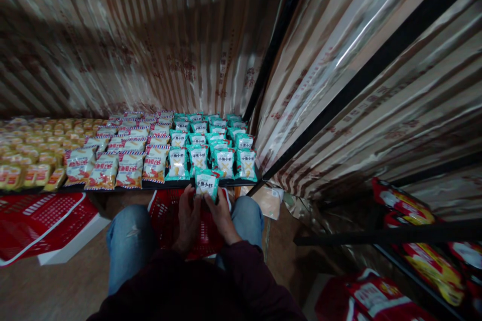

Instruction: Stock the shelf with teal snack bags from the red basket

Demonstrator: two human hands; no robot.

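Observation:
A small teal-and-white snack bag (205, 184) is held upright between my two hands, in front of the shelf's edge. My left hand (188, 215) grips its lower left side, and my right hand (221, 215) has its thumb and fingers on the lower right. Just beyond stand rows of matching teal bags (199, 156) on the black shelf (128, 185). To their left are rows of white snack bags (130, 168) with striped edges. Beneath my hands, between my knees, sits a red plastic basket (165, 210).
Yellow packaged snacks (37, 173) fill the shelf's left end. Another red basket (41, 220) lies at lower left. A black post (289, 145) rises at the shelf's right end, before plastic-covered walls (181, 35). Red and yellow packages (425, 256) lie on a rack at lower right.

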